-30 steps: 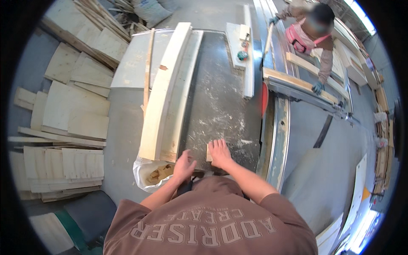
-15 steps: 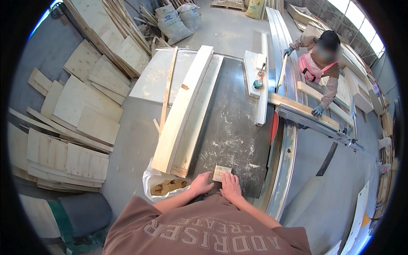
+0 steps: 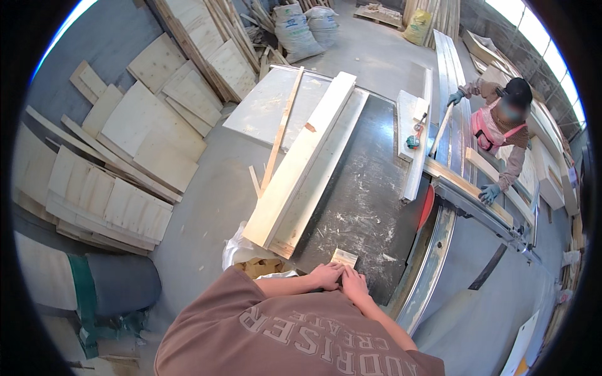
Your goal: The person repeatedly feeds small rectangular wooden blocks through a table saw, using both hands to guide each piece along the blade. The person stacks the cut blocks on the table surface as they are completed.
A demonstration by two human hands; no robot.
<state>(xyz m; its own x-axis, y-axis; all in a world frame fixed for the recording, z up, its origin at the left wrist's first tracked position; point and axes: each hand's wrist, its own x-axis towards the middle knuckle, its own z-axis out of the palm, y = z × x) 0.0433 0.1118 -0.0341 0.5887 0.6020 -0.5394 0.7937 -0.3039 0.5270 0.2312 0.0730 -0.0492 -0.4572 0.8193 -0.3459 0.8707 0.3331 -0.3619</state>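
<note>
A small, pale wooden block (image 3: 344,256) lies on the near end of the dark, scuffed saw table (image 3: 357,207). My left hand (image 3: 327,276) and my right hand (image 3: 355,285) meet at its near edge. The fingers of both are curled and pressed against the block, with some fingertips hidden. To the left of my hands, a long pale beam (image 3: 301,163) rests on the table beside a long pale board (image 3: 326,178). Just past the table's near left corner, a white sack (image 3: 237,250) holds brown wood offcuts (image 3: 258,267).
A red saw guard (image 3: 427,205) and a metal rail (image 3: 433,263) run along the right. A co-worker (image 3: 501,128) in gloves holds a timber (image 3: 464,178) at the crosscut fence. A tape measure (image 3: 412,142) sits on the table. Plywood sheets (image 3: 147,128) lean at left.
My left hand has moved right, from beside the block to its near edge against my right hand. My view has turned, so the surroundings sit farther right.
</note>
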